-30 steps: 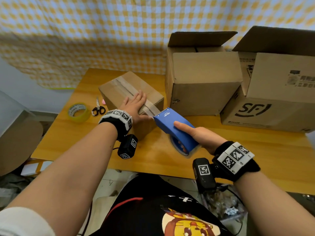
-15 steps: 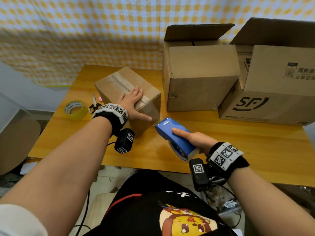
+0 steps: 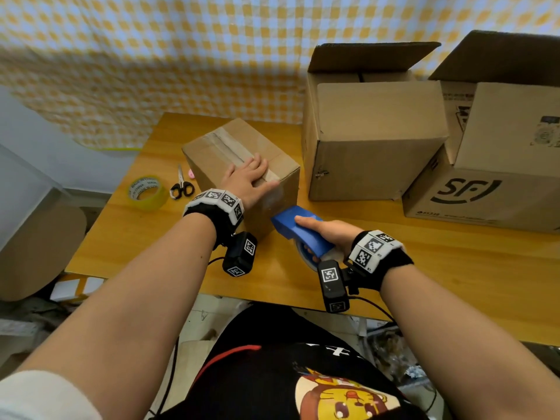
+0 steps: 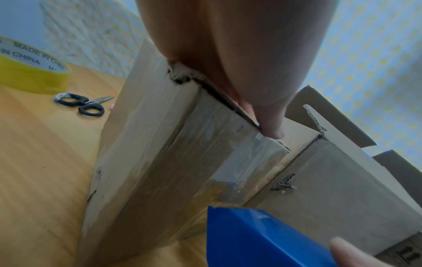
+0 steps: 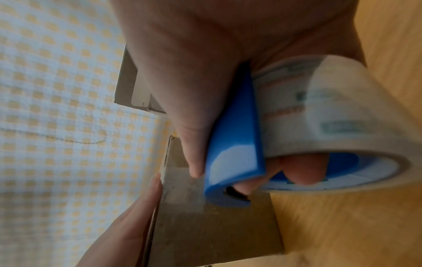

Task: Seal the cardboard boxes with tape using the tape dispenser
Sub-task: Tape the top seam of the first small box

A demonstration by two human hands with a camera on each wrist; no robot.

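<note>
The dispenser (image 3: pixel 298 234), blue with a clear tape roll, is gripped in the right hand (image 3: pixel 328 234), fingers curled through the roll's core, its nose against the near side of the small box (image 3: pixel 212 156) where tape runs down from the top seam. The left hand (image 3: pixel 247 180) lies flat on that box's top, thumb over the near edge. The box sits toward the table's (image 3: pixel 454 268) left edge. Left of it lie scissors (image 3: pixel 181 186) and a yellow roll (image 3: pixel 147 192). Two open boxes (image 3: pixel 375 140) stand along the back right.
</note>
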